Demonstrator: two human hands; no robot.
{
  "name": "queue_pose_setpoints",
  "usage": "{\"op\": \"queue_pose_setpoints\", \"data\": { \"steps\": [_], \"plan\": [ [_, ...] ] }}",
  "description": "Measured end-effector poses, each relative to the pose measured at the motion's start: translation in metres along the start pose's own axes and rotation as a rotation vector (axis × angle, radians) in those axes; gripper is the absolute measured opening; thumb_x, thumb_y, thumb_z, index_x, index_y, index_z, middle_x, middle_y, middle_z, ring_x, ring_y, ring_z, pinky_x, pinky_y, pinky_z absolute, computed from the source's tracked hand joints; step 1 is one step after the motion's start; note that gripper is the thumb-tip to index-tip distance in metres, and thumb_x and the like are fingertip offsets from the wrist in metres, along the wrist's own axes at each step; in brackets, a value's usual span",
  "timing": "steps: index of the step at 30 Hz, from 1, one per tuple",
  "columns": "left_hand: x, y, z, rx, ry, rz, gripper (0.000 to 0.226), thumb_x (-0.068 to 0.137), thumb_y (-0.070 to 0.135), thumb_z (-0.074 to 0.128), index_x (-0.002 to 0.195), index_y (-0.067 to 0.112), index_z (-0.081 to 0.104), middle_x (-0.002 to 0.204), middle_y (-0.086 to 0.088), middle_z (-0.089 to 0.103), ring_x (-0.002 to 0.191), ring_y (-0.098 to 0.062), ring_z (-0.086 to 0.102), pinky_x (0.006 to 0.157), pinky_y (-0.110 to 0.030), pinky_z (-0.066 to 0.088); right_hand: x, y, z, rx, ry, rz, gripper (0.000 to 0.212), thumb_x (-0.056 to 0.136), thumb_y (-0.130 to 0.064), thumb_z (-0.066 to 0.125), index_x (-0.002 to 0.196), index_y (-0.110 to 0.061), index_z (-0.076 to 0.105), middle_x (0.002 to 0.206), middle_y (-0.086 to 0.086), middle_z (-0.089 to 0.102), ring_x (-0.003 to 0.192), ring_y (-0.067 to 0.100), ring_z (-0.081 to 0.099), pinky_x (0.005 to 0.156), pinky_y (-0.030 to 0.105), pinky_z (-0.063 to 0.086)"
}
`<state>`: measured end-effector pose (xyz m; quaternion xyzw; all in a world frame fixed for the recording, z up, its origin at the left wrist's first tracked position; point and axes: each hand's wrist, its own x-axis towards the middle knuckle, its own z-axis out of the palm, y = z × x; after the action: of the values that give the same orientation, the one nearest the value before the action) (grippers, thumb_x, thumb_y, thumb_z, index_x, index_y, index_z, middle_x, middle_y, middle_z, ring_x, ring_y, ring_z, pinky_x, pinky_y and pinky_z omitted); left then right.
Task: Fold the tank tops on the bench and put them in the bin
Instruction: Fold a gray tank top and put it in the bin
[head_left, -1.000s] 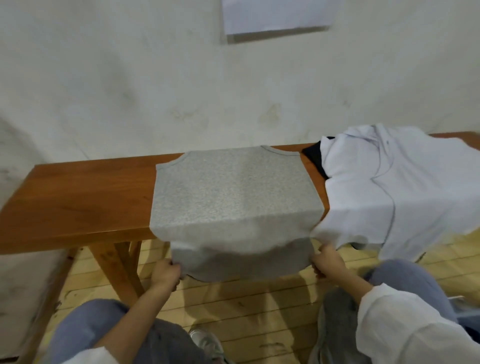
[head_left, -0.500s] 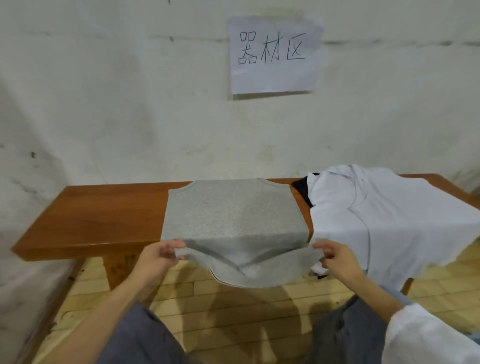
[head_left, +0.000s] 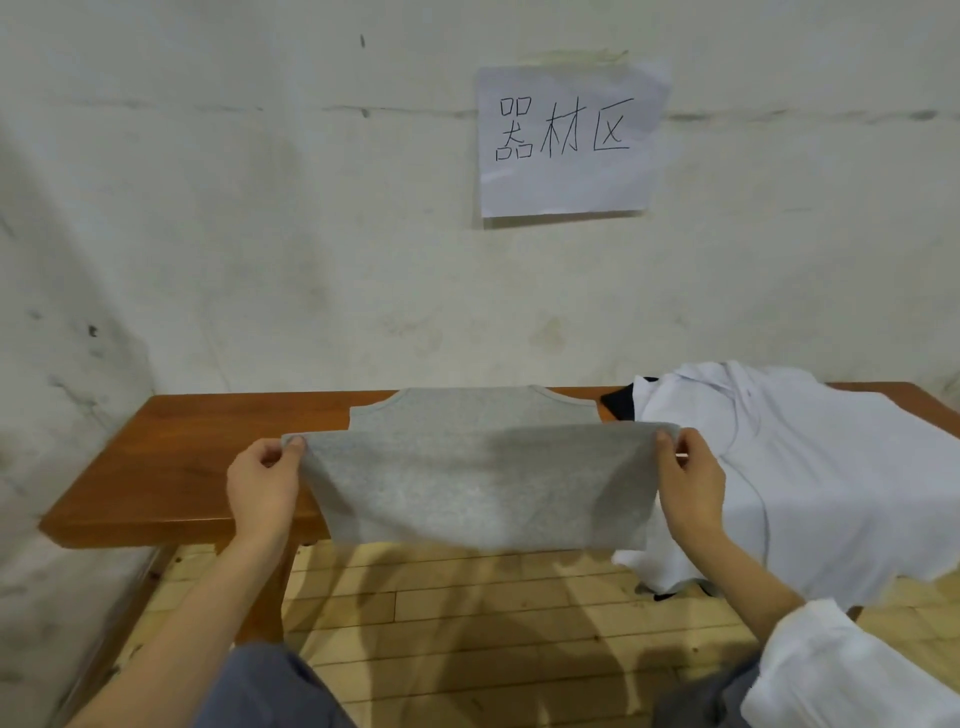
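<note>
**Grey hem raised taut, far end lying flat**

You have the grey tank top (head_left: 483, 488) by its two hem corners. Your left hand (head_left: 262, 486) pinches the left corner, thumb pressed on the cloth and fingers curled in behind it. Your right hand (head_left: 691, 488) grips the right corner the same way. Neither hand is relaxed; both are closed firmly round the fabric.

The hem runs nearly straight and taut from one hand to the other, held up above the surface (head_left: 197, 457). Below that edge the cloth sags in a loose curve and hangs past the near edge of the surface, over the wooden floor (head_left: 467, 623). The far end of the grey tank top, with its scooped neckline and armhole cuts, lies flat on the surface close to the wall (head_left: 260, 234).

To your right, a white garment (head_left: 810, 467) is spread in a rumpled heap on the same surface, spilling over the near edge. It lies just beside the grey tank top, and your right hand is in front of its left side. A bit of black cloth (head_left: 621, 405) shows from under its far left corner.

A paper sheet (head_left: 566, 140) with handwritten characters is stuck to the wall above. A white sleeve (head_left: 831, 670) covers your right forearm.
</note>
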<state>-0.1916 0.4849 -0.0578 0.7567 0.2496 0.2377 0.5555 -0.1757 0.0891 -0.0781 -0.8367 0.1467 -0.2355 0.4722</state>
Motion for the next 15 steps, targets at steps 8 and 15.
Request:
{"op": "queue_pose_setpoints", "data": {
  "steps": [8, 15],
  "plan": [
    [0.022, -0.009, 0.027, 0.043, 0.095, 0.152, 0.017, 0.099, 0.027, 0.046, 0.096, 0.012, 0.053, 0.080, 0.004, 0.053, 0.075, -0.017, 0.051, 0.068, -0.031, 0.042, 0.027, 0.007, 0.019, -0.029, 0.032, -0.014, 0.025, 0.101, -0.035, 0.037, 0.091, -0.015, 0.047, 0.064, 0.014, 0.056, 0.058, 0.027, 0.052, 0.054, 0.034, 0.038],
    [0.069, -0.012, 0.060, 0.132, 0.102, 0.380, 0.020, 0.098, 0.025, 0.049, 0.089, 0.008, 0.054, 0.080, -0.016, 0.058, 0.073, -0.027, 0.052, 0.066, -0.039, 0.039, 0.092, 0.010, 0.035, -0.093, -0.005, -0.077, 0.030, 0.098, -0.035, 0.048, 0.081, -0.011, 0.052, 0.056, 0.001, 0.053, 0.054, 0.016, 0.047, 0.055, 0.033, 0.035]
  ]
}}
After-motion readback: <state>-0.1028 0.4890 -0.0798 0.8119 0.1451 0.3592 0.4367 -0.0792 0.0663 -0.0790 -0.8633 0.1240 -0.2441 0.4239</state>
